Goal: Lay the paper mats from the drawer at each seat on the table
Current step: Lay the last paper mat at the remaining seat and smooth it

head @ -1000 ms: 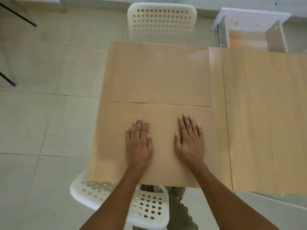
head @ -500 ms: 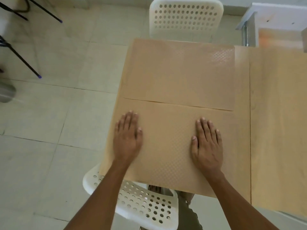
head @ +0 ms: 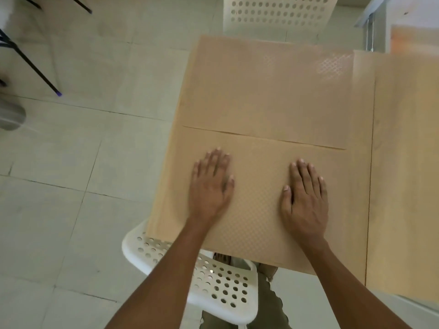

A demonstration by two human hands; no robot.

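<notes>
Two tan embossed paper mats lie on the light wooden table (head: 401,162). The near mat (head: 256,198) covers the table's front part, and the far mat (head: 268,91) sits behind it, their edges meeting in a line across the middle. My left hand (head: 210,184) rests flat, palm down, on the left half of the near mat. My right hand (head: 305,198) lies flat on its right half. Neither hand holds anything.
A white perforated chair (head: 213,281) stands under the table's near edge, and a second white chair (head: 278,13) at the far edge. A white cabinet (head: 375,24) is at the top right. Black tripod legs (head: 31,62) cross the tiled floor at the upper left.
My hands slid apart on the near mat, then the left hand came back inward a little. The view has shifted left, so the table sits further right.
</notes>
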